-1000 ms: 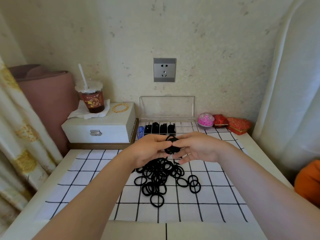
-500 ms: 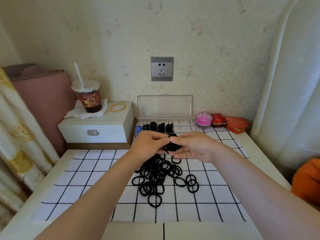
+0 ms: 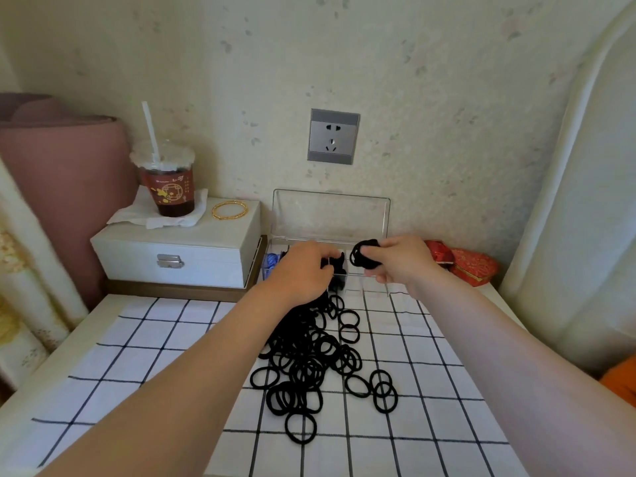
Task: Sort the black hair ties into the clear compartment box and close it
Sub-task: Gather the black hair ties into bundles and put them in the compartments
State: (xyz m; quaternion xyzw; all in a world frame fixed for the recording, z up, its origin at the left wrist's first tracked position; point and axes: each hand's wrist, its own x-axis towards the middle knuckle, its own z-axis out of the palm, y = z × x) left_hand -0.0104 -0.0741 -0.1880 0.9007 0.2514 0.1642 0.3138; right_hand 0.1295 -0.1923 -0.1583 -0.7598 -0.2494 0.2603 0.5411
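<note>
The clear compartment box [image 3: 377, 215] stands open against the wall with its lid upright. Its left compartments hold black hair ties [image 3: 336, 266] and something blue [image 3: 272, 262]. My right hand [image 3: 404, 261] pinches a bunch of black hair ties [image 3: 364, 258] just above the box's right half. My left hand [image 3: 301, 271] reaches over the box's middle with fingers curled down at a filled compartment; its fingertips are hidden. A loose pile of black hair ties [image 3: 309, 366] lies on the checked cloth [image 3: 155, 339] in front of the box.
Left of the clear box stands a white jewellery box [image 3: 172, 251] carrying a drink cup [image 3: 169, 189] with a straw and a gold bangle [image 3: 230, 210]. Red fabric boxes [image 3: 473, 266] sit at the right. A curtain hangs on each side.
Both hands held the bunch together above the pile. They have moved forward to the box and parted: the right keeps the bunch, the left has dropped onto the compartments.
</note>
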